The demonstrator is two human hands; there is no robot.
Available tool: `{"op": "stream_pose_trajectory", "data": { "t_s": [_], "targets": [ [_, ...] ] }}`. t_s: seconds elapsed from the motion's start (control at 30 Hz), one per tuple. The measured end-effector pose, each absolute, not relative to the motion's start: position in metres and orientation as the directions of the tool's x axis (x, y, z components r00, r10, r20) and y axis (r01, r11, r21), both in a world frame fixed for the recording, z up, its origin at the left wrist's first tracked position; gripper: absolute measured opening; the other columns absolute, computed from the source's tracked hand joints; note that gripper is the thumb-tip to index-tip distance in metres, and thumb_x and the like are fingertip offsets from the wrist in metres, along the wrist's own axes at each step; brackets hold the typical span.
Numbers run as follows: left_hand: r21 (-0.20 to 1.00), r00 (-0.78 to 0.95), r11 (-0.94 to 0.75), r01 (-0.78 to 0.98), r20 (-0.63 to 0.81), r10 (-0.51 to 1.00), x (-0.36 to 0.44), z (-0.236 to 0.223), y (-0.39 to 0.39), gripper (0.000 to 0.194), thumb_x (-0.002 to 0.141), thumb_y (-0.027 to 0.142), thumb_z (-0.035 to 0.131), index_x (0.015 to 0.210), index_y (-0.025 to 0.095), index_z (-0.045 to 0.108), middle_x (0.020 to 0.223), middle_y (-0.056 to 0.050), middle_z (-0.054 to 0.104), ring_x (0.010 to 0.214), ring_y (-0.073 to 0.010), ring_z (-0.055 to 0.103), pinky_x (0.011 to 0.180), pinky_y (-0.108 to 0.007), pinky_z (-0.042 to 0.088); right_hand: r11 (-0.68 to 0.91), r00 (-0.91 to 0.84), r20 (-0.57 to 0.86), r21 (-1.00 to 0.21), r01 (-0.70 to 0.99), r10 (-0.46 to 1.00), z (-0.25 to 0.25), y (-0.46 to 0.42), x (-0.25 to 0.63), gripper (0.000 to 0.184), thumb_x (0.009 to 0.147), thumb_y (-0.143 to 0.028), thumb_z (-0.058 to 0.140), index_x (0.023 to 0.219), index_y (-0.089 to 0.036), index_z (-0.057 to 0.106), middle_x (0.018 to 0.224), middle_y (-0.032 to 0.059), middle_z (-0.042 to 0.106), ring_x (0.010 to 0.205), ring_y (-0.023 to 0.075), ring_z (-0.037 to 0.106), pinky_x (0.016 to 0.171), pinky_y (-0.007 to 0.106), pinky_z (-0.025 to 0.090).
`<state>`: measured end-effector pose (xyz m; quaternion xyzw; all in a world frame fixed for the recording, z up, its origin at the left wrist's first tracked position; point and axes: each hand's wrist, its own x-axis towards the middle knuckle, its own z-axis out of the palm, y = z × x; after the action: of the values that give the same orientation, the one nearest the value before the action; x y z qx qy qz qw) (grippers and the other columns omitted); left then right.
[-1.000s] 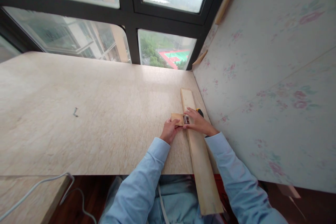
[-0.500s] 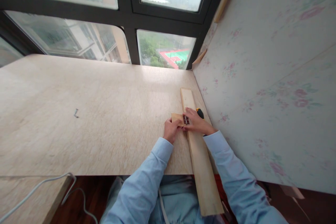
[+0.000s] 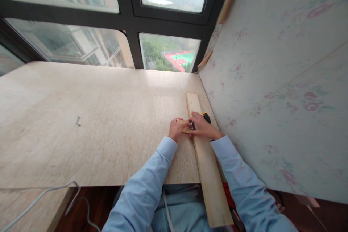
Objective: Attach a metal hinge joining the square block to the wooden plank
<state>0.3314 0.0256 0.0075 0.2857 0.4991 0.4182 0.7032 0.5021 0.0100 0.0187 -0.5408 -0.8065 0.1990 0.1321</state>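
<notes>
Countertop [image 3: 108, 141], wooden board [image 3: 212, 177], window [image 3: 132, 25], floral wallpaper [image 3: 272, 61]

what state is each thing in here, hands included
Left hand: closed on small flat tan wooden piece
Wooden piece: held, partly covered
Right hand: curved around small silvery metal hinge, grip unclear
Hinge: partly covered, opening angle unclear
Long pale wooden board: flat, overhanging beige stone-patterned tabletop
Small thin grey item: lying loose on tabletop
Black-and-yellow object: beside board, partly hidden
White cable: slack, draped over an edge
</notes>
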Motion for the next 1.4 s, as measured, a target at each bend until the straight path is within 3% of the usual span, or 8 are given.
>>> {"op": "stream_pose_trajectory", "data": {
  "t_s": [0.43,0.8,1.1,1.2,1.3,1.4],
  "targets": [
    [0.857,0.041,0.404,-0.321,-0.414,0.909,0.334,0.008,0.022,0.051,0.044,0.004,0.081,0.089,0.012,0.058,0.070,-0.001,0.064,0.061,-0.0145,0.060,0.055,-0.025,0.048,0.305,-0.346,0.010,-0.496,0.813,0.938,0.009,0.006,0.507,0.083,0.066,-0.044,0.083,0.138,-0.017,0.050,0.155,0.0206,0.034,0.146,0.0358,0.027,0.118,0.056,0.025],
    [0.858,0.029,0.397,-0.325,-0.410,0.912,0.334,0.009,0.020,0.051,0.044,0.005,0.081,0.089,0.012,0.057,0.069,0.000,0.064,0.062,-0.0147,0.061,0.054,-0.024,0.048,0.298,-0.341,0.007,-0.504,0.811,0.940,0.009,0.002,0.507,0.079,0.071,-0.043,0.080,0.139,-0.019,0.049,0.155,0.0207,0.034,0.146,0.0355,0.029,0.117,0.057,0.026],
    [0.851,0.041,0.401,-0.339,-0.413,0.910,0.335,0.006,0.019,0.049,0.045,0.006,0.079,0.088,0.015,0.057,0.068,0.001,0.065,0.063,-0.0158,0.062,0.057,-0.025,0.048,0.302,-0.342,0.012,-0.498,0.813,0.940,0.041,0.003,0.493,0.080,0.072,-0.035,0.078,0.142,-0.016,0.046,0.157,0.0201,0.031,0.148,0.0314,0.026,0.120,0.051,0.025],
    [0.842,0.030,0.400,-0.363,-0.418,0.908,0.336,0.005,0.019,0.045,0.046,0.005,0.078,0.085,0.015,0.058,0.067,0.001,0.064,0.062,-0.0158,0.062,0.056,-0.024,0.047,0.334,-0.349,0.072,-0.523,0.784,0.934,0.058,0.006,0.477,0.069,0.076,-0.031,0.072,0.139,-0.015,0.049,0.154,0.0192,0.037,0.146,0.0295,0.031,0.119,0.049,0.027],
    [0.838,0.023,0.365,-0.404,-0.390,0.920,0.338,0.003,0.019,0.035,0.052,0.006,0.076,0.080,0.016,0.059,0.067,0.000,0.064,0.062,-0.0164,0.061,0.054,-0.024,0.046,0.364,-0.313,0.191,-0.575,0.732,0.930,0.078,0.014,0.449,0.048,0.082,-0.027,0.063,0.129,-0.018,0.058,0.145,0.0155,0.051,0.137,0.0268,0.045,0.114,0.046,0.036],
    [0.866,0.039,0.285,-0.411,-0.295,0.955,0.339,-0.001,0.019,0.027,0.054,0.004,0.077,0.073,0.017,0.063,0.071,-0.004,0.066,0.074,-0.0217,0.064,0.058,-0.025,0.046,0.344,-0.246,0.241,-0.650,0.677,0.939,0.095,0.028,0.408,0.024,0.086,-0.028,0.058,0.106,-0.019,0.068,0.113,0.0103,0.071,0.105,0.0232,0.066,0.094,0.038,0.051]
  ]
}}
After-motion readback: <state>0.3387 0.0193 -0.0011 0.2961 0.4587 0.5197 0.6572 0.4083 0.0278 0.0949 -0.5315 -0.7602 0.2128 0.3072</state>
